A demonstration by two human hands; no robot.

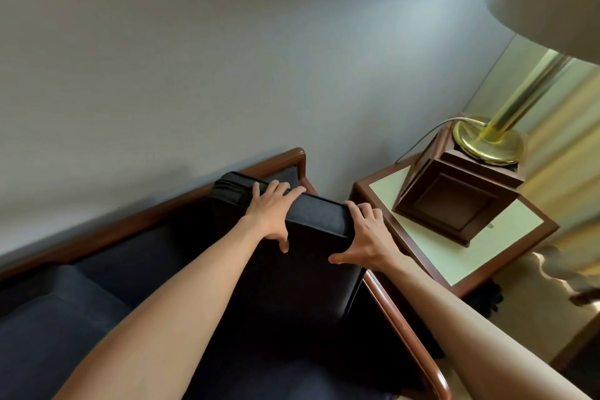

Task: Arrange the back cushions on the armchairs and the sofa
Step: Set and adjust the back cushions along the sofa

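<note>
Back cushion (311, 256), dark boxy fabric, left hand (271, 216), right hand (365, 239) gripping

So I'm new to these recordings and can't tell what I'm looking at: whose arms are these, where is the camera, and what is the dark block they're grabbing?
There is one picture, from a camera worn on a person's head, tilted and looking down along both bare arms. The left hand and right hand grip the top edge of a dark back cushion, standing on a dark sofa with a wooden frame against a grey wall. To the right stands a side table carrying a brown wooden box. A brass lamp with a pale shade stands on that box.
</note>
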